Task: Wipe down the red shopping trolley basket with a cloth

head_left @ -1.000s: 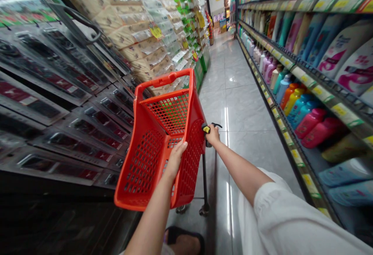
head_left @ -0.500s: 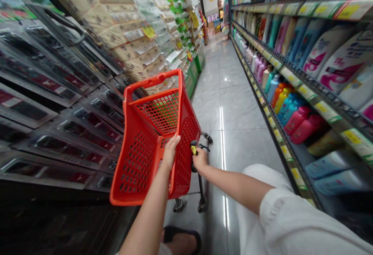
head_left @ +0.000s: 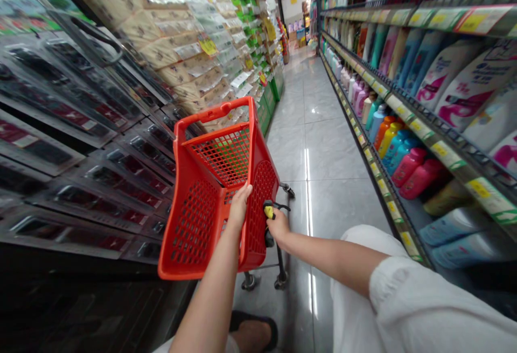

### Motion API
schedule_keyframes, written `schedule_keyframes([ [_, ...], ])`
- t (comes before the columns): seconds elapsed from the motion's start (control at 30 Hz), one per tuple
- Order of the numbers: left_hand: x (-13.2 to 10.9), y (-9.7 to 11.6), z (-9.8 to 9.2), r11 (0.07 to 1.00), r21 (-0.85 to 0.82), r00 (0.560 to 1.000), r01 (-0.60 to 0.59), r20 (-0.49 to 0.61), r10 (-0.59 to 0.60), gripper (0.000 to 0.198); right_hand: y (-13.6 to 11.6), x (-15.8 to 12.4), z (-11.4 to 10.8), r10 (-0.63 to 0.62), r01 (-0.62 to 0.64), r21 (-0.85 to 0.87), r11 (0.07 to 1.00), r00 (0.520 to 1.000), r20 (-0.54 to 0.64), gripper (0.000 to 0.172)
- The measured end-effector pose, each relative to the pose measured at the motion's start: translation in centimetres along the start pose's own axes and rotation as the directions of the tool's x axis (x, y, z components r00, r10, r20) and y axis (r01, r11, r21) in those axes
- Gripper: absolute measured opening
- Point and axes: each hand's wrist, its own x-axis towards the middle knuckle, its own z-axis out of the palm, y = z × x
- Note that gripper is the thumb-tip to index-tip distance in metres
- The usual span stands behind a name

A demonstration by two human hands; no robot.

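A red plastic shopping cart basket on black wheels stands tilted in the view, left of centre, with nothing in it. My left hand grips the basket's right rim, the fingers wrapped over the edge. Just right of the basket, my right hand is closed around a small black and yellow object with a thin dark loop beside it. What exactly this object is cannot be made out.
Shelves of colourful bottles line the right side. Packaged goods hang on a rack at the left, beside stacked beige and green packs. A grey tiled floor runs between. My foot is below the cart.
The basket and my left hand have shifted slightly right in the view. My right hand keeps hold of the black and yellow object, which has turned a little.
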Motion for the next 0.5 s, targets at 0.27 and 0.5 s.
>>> schedule_keyframes([
  [0.27, 1.2, -0.5, 0.0, 0.999, 0.03, 0.999, -0.033, -0.023, 0.033, 0.03, -3.2, -2.2, -1.4, 0.069, -0.087, 0.109, 0.99, 0.985, 0.159, 0.026],
  [0.5, 1.7, -1.0, 0.8, 0.999, 0.012, 0.999, -0.043, 0.012, 0.043, 0.039, -7.7, 2.0, -1.4, -0.202, 0.191, 0.243, 0.951, 0.979, 0.022, 0.03],
])
